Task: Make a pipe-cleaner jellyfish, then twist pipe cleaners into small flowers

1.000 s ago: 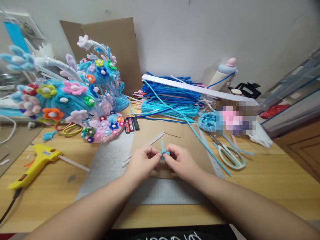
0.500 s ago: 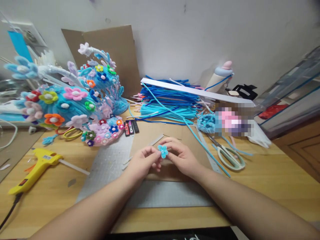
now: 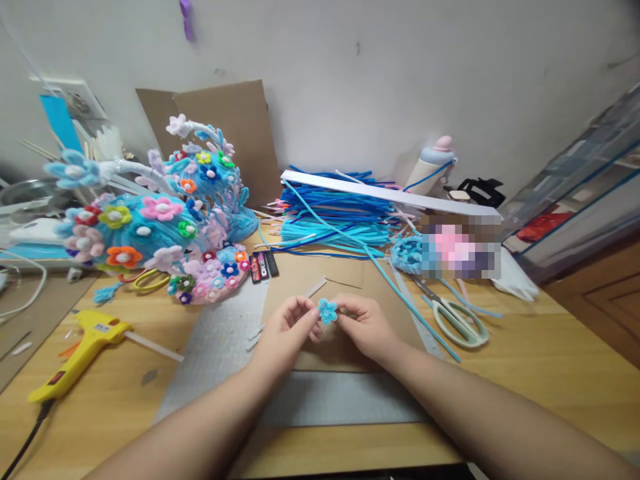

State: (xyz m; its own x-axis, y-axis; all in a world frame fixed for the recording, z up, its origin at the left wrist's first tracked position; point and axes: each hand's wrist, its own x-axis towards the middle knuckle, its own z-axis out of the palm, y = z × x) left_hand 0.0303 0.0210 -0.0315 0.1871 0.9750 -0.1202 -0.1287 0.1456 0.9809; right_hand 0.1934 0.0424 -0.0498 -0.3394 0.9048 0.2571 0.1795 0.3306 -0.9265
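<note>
at the far left a yellow glue gun (image 3: 75,353) lies on the wooden table (image 3: 550,373), nozzle aimed right, and behind it stands a big blue pipe-cleaner sculpture (image 3: 150,227) studded with coloured flowers. in the middle, the left hand (image 3: 286,331) and the right hand (image 3: 364,323) meet over a sheet of brown cardboard (image 3: 320,293) on a grey cutting mat (image 3: 220,340), and pinched between their fingertips, held just above the cardboard, is a small light-blue pipe-cleaner flower (image 3: 327,310). both hands are curled, thumb and forefinger of each nipping a petal edge. the step in hand looks like shaping or checking the finished petals; the next move would call for a light grip so the loops keep their form. the flower faces up toward the camera, roughly round, so it has no clear long axis. further right lie a heap of blue pipe cleaners (image 3: 335,217), then pale green scissors (image 3: 457,320), blades pointing up-left
</note>
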